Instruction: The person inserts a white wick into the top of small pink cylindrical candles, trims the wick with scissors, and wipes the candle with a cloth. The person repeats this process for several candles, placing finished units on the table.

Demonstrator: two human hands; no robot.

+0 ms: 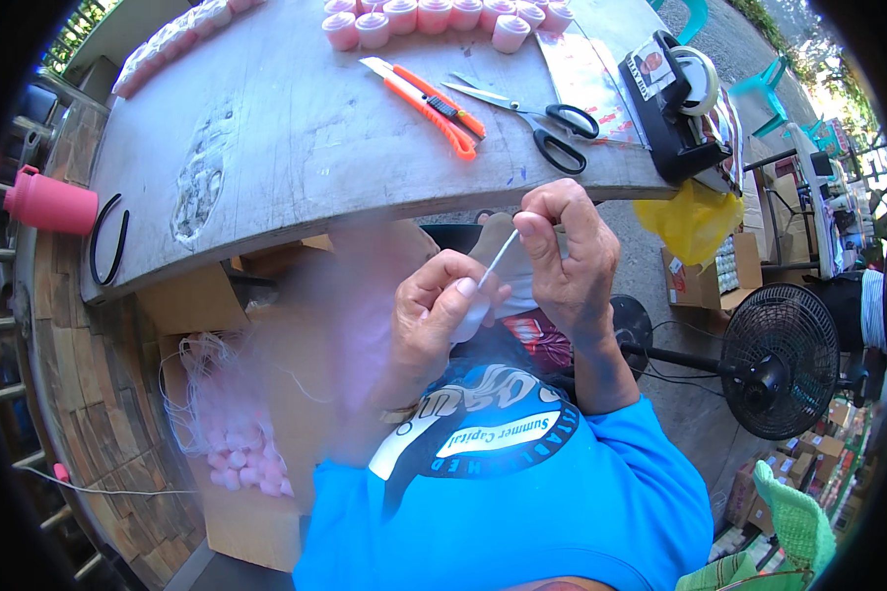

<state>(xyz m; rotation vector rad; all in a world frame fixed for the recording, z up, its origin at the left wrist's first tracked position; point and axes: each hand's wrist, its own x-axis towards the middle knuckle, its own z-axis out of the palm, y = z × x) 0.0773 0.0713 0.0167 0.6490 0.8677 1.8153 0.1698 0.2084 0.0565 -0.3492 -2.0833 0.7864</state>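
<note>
My left hand point(426, 313), in front of the table edge, is closed round a small pale, rounded piece point(471, 323) that partly shows under the thumb and fingers. From it a white string point(500, 258) runs slantwise up to my right hand point(574, 258). There, thumb and forefinger pinch the string's upper end. The string looks taut between both hands. Below left, a cardboard box point(251, 527) contains many small pink and white pieces point(246, 458) with loose white strings point(202, 374) tangled above them.
On the grey table point(266, 128) lie an orange cutter knife point(429, 103), black-handled scissors point(522, 108) and a black cord loop point(108, 239). Rows of pink pieces point(434, 15) line its far side. A tape dispenser point(675, 108) stands right. A pink jug point(54, 202) and black fan point(781, 360) flank me.
</note>
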